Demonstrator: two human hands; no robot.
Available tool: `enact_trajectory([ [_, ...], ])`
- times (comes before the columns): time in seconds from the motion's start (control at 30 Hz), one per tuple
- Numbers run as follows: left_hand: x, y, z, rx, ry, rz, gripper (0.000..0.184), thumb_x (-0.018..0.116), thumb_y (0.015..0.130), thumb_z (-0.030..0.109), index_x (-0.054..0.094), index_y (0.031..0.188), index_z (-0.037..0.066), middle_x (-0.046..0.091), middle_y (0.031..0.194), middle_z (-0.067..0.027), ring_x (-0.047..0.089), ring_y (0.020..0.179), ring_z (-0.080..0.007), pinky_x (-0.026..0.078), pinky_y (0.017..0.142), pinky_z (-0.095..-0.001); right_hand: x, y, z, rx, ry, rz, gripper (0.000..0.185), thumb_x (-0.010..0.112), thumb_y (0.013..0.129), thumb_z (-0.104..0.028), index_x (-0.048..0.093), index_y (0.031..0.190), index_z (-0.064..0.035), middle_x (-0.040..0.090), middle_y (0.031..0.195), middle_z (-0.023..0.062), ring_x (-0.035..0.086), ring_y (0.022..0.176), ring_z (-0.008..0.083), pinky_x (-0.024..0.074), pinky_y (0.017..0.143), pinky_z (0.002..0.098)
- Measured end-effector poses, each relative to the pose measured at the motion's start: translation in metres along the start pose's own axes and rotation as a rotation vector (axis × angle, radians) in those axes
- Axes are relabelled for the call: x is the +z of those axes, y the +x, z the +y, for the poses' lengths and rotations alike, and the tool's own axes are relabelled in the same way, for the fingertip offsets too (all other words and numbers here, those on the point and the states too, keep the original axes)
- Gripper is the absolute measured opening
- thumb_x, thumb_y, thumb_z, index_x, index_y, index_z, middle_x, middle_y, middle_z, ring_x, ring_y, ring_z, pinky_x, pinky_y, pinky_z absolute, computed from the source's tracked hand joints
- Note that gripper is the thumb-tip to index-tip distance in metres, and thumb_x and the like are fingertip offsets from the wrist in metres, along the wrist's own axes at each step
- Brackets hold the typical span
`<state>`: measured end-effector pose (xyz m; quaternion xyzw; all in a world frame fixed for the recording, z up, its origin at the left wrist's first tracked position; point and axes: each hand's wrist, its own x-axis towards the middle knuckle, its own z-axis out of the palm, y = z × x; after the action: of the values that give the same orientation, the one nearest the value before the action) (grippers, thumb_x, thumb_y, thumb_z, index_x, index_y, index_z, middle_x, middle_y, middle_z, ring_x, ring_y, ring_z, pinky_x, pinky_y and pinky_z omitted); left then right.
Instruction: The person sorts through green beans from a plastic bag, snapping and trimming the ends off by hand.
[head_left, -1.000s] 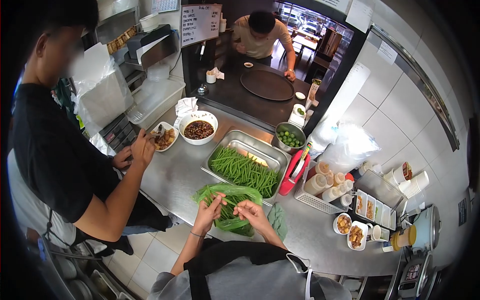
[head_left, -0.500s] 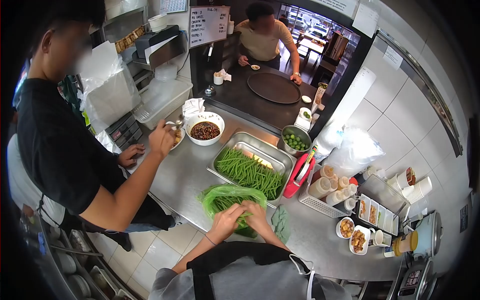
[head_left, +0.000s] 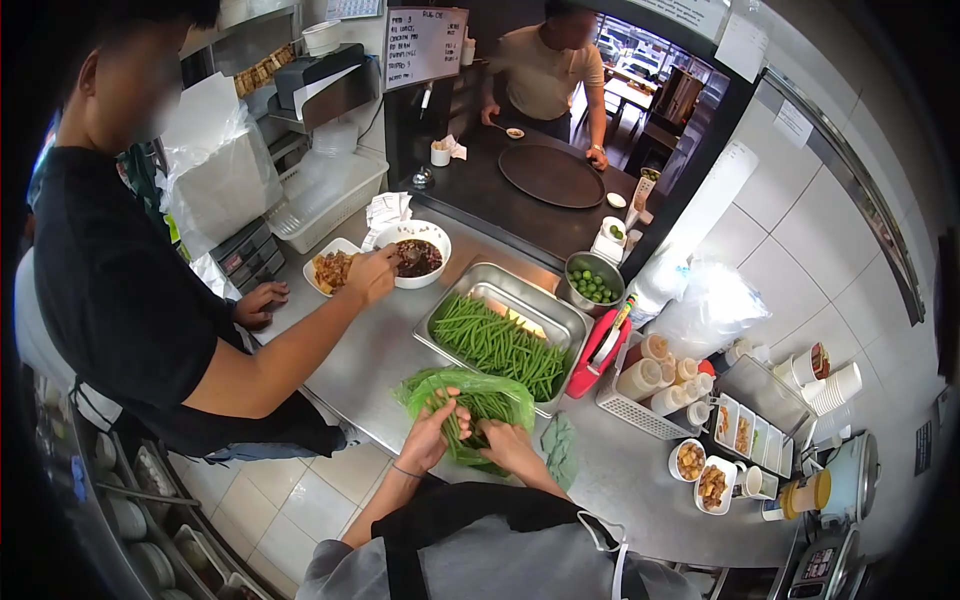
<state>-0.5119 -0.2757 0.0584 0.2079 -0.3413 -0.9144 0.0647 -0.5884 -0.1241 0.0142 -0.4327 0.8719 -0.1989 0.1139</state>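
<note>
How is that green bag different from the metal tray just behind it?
The green bag is crumpled, see-through plastic; the metal tray is shiny and rectangular. The bag looks smaller than the tray. The person's left hand and right hand are at the bag; neither touches the tray. Bag and tray both hold green beans.

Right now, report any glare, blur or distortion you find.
Head view: strong fisheye distortion, dark corners, wall tiles skewed; head view: glare on the clear bag, plus a bright patch inside the pan; head view: no obvious blur on the pan's beans.
</note>
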Motion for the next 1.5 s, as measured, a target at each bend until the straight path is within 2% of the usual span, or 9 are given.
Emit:
enact_trajectory([
  [0.13,-0.027,0.013,-0.007,0.021,0.089,-0.154,0.016,0.051,0.095,0.017,0.055,0.107,0.007,0.057,0.079,-0.0047,0.053,0.068,-0.0138,0.045,0.060,-0.0272,0.006,0.004,0.001,0.083,-0.018,-0.025,0.023,0.070,0.072,-0.016,0.059,0.089,-0.0053,0.063,0.087,0.0111,0.062,0.086,0.0333,0.0463,0.074,0.0462],
  [0.2,-0.024,0.018,-0.010,0.380,0.786,-0.097,0.014,0.053,0.094,0.014,0.060,0.102,0.005,0.062,0.086,-0.0044,0.057,0.072,-0.0141,0.048,0.065,-0.0296,0.007,0.007,-0.001,0.108,0.002,0.002,0.021,0.069,0.073,-0.016,0.059,0.088,-0.0054,0.063,0.086,0.0104,0.062,0.086,0.0325,0.0463,0.074,0.0460],
  [0.23,-0.020,0.015,-0.009,0.520,0.902,-0.092,0.015,0.057,0.090,0.013,0.063,0.100,0.004,0.067,0.091,-0.0077,0.062,0.074,-0.0199,0.049,0.065,-0.0329,0.006,0.007,-0.003,0.078,0.022,0.129,0.017,0.068,0.075,-0.016,0.060,0.086,-0.0051,0.063,0.086,0.0108,0.062,0.084,0.0330,0.0466,0.073,0.0450],
  [0.37,-0.022,0.008,-0.009,0.490,1.359,0.015,0.020,0.063,0.084,0.012,0.065,0.103,0.007,0.065,0.083,-0.0104,0.060,0.066,-0.0216,0.046,0.057,-0.0312,-0.004,0.010,-0.006,-0.025,0.108,0.339,0.013,0.067,0.077,-0.013,0.062,0.085,-0.0037,0.063,0.084,0.0109,0.061,0.080,0.0329,0.0471,0.069,0.0423],
  [0.43,-0.028,0.010,-0.015,0.580,1.548,-0.031,0.022,0.063,0.080,0.015,0.064,0.101,0.008,0.064,0.094,-0.0156,0.062,0.082,-0.0351,0.050,0.067,-0.0410,-0.010,0.008,-0.010,-0.062,0.115,0.329,0.013,0.067,0.076,-0.012,0.063,0.085,-0.0031,0.063,0.082,0.0113,0.061,0.079,0.0324,0.0472,0.068,0.0416],
  [0.7,-0.023,0.005,-0.012,0.549,1.620,-0.111,0.016,0.064,0.078,0.016,0.063,0.091,0.007,0.062,0.085,-0.0121,0.062,0.079,-0.0345,0.049,0.065,-0.0434,-0.039,-0.009,-0.002,-0.043,0.277,0.170,0.013,0.069,0.076,-0.011,0.067,0.085,-0.0015,0.064,0.078,0.0121,0.062,0.074,0.0314,0.0484,0.067,0.0388],
  [1.13,-0.026,0.009,-0.014,0.640,1.691,-0.084,0.022,0.068,0.076,0.017,0.062,0.094,0.006,0.062,0.093,-0.0101,0.061,0.080,-0.0345,0.050,0.066,-0.0430,-0.067,-0.028,0.002,0.184,0.065,0.147,0.012,0.067,0.078,-0.017,0.069,0.085,-0.0086,0.065,0.085,0.0089,0.063,0.077,0.0295,0.0490,0.067,0.0390],
  [1.3,-0.016,0.006,-0.012,0.628,1.663,-0.124,0.020,0.068,0.076,0.017,0.059,0.090,0.006,0.058,0.085,-0.0110,0.060,0.077,-0.0348,0.049,0.063,-0.0433,-0.075,-0.029,-0.002,0.129,0.168,0.258,0.009,0.067,0.077,-0.014,0.065,0.081,-0.0061,0.063,0.080,0.0081,0.061,0.066,0.0263,0.0463,0.059,0.0377],
  [1.5,-0.009,0.007,-0.015,0.706,1.535,-0.153,0.019,0.067,0.078,0.020,0.059,0.088,0.006,0.058,0.083,-0.0110,0.060,0.076,-0.0340,0.048,0.063,-0.0421,-0.063,-0.013,-0.005,0.103,0.316,0.438,0.008,0.067,0.076,-0.008,0.060,0.079,-0.0040,0.059,0.077,0.0108,0.060,0.071,0.0300,0.0470,0.062,0.0386],
])
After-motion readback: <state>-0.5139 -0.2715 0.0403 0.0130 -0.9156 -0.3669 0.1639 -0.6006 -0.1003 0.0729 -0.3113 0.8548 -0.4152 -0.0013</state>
